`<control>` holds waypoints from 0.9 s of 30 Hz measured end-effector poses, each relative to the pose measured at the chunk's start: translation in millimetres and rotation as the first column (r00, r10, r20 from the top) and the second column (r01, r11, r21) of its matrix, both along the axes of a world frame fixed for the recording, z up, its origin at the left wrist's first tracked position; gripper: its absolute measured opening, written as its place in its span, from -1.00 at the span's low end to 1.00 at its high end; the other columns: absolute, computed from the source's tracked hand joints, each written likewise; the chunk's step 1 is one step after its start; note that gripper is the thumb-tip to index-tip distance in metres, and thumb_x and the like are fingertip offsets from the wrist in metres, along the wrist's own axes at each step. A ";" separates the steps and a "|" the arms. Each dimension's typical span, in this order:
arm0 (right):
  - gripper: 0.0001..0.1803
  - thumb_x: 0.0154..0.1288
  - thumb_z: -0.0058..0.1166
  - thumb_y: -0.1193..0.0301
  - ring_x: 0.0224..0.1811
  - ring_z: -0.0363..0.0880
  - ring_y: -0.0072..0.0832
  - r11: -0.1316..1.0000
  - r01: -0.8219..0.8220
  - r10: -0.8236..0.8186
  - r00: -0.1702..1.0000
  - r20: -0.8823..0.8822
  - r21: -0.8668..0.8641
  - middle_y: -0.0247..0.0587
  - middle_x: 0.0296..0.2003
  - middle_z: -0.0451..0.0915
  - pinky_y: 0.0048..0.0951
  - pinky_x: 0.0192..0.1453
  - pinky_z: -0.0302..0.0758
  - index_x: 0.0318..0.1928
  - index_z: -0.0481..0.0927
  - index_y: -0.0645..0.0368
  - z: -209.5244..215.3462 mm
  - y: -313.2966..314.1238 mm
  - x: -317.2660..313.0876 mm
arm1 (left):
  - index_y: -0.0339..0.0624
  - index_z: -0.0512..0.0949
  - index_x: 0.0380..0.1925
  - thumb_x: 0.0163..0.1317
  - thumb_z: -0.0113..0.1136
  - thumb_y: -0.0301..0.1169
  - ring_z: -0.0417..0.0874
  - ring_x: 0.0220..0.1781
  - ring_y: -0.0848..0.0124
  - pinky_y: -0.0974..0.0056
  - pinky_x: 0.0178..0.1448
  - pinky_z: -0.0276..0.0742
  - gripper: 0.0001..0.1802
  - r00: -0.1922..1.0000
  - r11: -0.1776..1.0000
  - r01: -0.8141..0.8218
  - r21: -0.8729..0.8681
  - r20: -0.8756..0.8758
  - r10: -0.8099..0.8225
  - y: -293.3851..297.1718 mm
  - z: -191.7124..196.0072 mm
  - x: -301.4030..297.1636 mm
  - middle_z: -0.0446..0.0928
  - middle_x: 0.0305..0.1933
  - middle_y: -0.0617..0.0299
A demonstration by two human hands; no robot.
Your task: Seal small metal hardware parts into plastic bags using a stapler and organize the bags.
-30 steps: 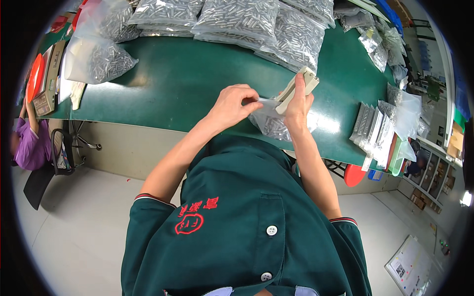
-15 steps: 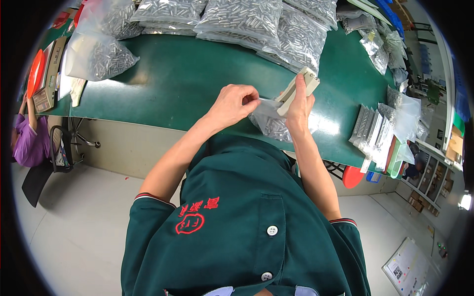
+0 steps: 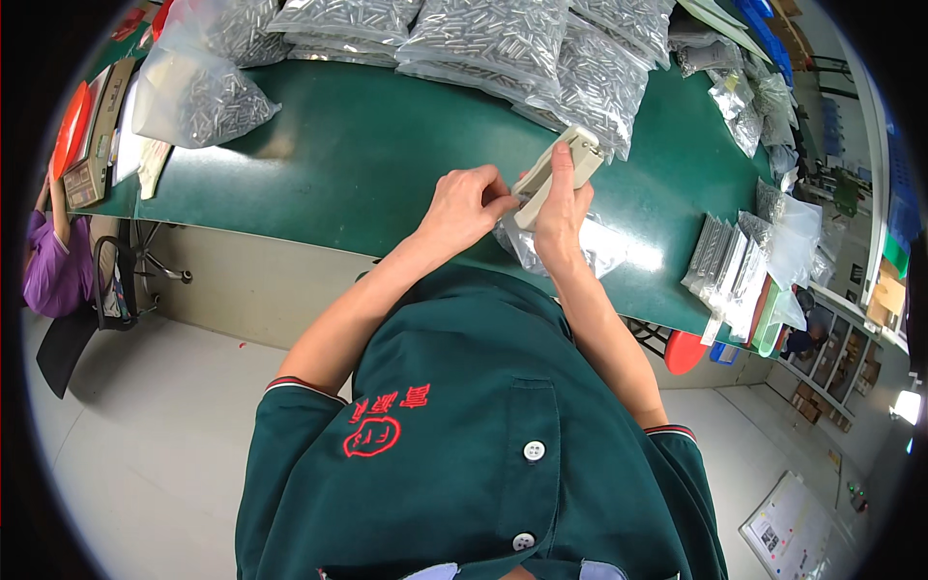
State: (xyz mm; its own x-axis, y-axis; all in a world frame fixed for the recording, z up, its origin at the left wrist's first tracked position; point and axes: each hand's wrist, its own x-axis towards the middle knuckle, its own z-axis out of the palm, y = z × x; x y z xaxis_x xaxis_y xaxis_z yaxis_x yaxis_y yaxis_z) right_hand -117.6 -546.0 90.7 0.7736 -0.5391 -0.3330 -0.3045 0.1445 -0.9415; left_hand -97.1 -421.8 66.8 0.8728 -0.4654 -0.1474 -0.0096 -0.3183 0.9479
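Hardly anything has shifted since half a second ago: both hands sit at the same spot over the near edge of the green table (image 3: 367, 164), and the beige stapler-shaped tool (image 3: 561, 166) is tilted the same way as before.

Closest in is the person's dark green collared shirt (image 3: 464, 454) with a red mark on the chest and white buttons, forearms running up from it. Left hand (image 3: 471, 203) is pinched shut with the fingertips right at the lower end of the tool, touching it or a bit of clear bag there; too small to tell which. Right hand (image 3: 564, 213) is wrapped around the tool, thumb lying along its side, holding it slanted up and away. Just under both hands lies a small clear plastic bag (image 3: 570, 249) of shiny metal parts, flat on the table by the near edge.

Off to the right sit stacked flat packs of metal pieces (image 3: 725, 266). Far left there's a fat bag of small metal pins (image 3: 198, 92). Along the back edge is a pile of big clear bags of metal pins (image 3: 512, 43). At the left rim, a purple sleeve (image 3: 53, 275) of another person.
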 end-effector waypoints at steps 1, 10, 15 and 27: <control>-0.57 0.26 0.02 0.07 -0.51 0.48 -0.53 0.999 0.017 -0.017 1.000 0.011 0.034 -0.25 -0.51 0.49 -0.48 -0.45 0.40 -0.34 0.45 0.25 0.9 1.2 1.3 | -0.37 0.49 -0.56 0.01 0.25 -0.45 0.55 -0.57 0.32 0.29 -0.41 0.44 -0.82 0.999 1.000 -0.023 0.006 0.024 0.023 0.5 -2.1 -0.6 0.55 -0.59 0.08; -0.51 0.24 0.00 0.00 -0.53 0.48 -0.49 0.996 0.068 -0.068 0.998 0.004 0.061 -0.23 -0.51 0.46 -0.44 -0.46 0.42 -0.31 0.41 0.27 -3.6 2.6 6.7 | -0.38 0.53 -0.36 -0.10 0.33 -0.34 0.61 -0.40 0.32 0.28 -0.20 0.53 -0.65 0.996 0.996 0.045 -0.076 -0.073 -0.050 6.3 -8.0 0.2 0.60 -0.40 0.07; -0.49 0.24 0.01 0.00 -0.51 0.49 -0.47 0.994 0.091 -0.091 0.996 -0.011 0.052 -0.21 -0.49 0.46 -0.43 -0.46 0.43 -0.28 0.39 0.28 -2.5 3.6 8.3 | -0.39 0.55 -0.29 -0.20 0.40 -0.26 0.62 -0.32 0.30 0.27 -0.11 0.53 -0.51 0.987 0.991 0.133 -0.008 -0.093 -0.133 8.4 4.2 4.7 0.60 -0.35 0.07; -0.50 0.24 -0.01 0.01 -0.57 0.47 -0.46 0.994 0.081 -0.080 0.997 -0.018 0.068 -0.20 -0.53 0.45 -0.41 -0.50 0.43 -0.31 0.40 0.29 -7.7 0.1 10.0 | -0.38 0.56 -0.39 -0.25 0.47 -0.27 0.59 -0.44 0.37 0.31 -0.27 0.52 -0.53 0.996 0.998 0.059 0.006 -0.066 -0.059 2.7 1.0 -0.7 0.58 -0.46 0.10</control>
